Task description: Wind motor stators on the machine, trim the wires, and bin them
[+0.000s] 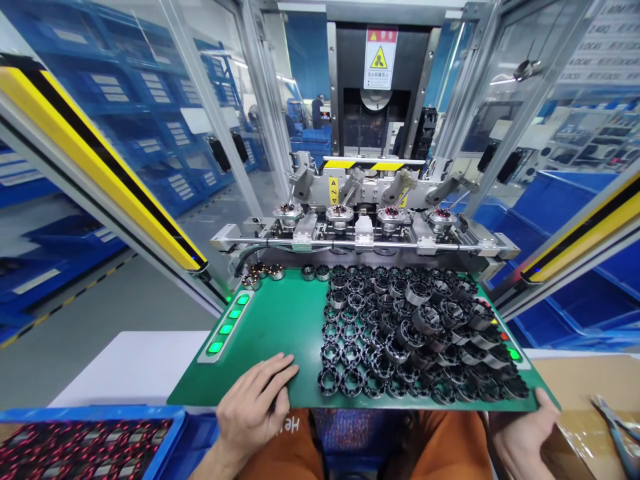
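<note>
My left hand (257,403) rests on the front edge of the green work surface (280,327), fingers stretched over it and nothing held. At the right front corner my right hand (525,433) touches the edge of the green surface; its fingers are mostly hidden beneath it. Several black ring-shaped cores (420,333) cover the right half in rows, some stacked. A few copper-wound cores (276,271) sit at the back left. Behind, the machine (364,230) carries several wound cores on its holders.
A blue crate (180,427) of red-wound parts stands at the lower left. Pliers (617,427) lie on cardboard (590,387) at the right. Yellow-and-black posts (110,173) slope along both sides. Lit green buttons (226,329) line the left edge.
</note>
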